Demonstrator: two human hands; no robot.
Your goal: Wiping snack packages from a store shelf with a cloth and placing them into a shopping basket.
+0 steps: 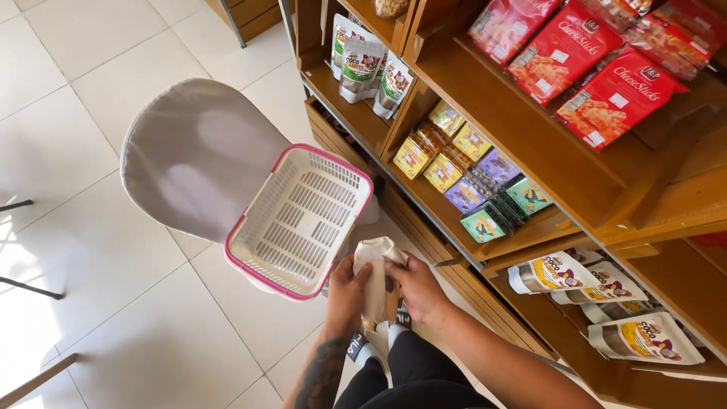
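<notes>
Left hand (347,291), right hand (419,290) close together, both grips closed

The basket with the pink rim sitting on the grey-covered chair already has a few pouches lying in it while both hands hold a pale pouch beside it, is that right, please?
Not quite: the head view shows the basket empty, only its slotted white floor visible. The rest holds: it sits on the grey-covered chair, and the left hand and right hand hold the pale pouch beside it.

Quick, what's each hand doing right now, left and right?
Left hand: closed on the pale pouch, fingers wrapped around its left edge.
Right hand: closed on the same pouch, gripping its right side.
</notes>
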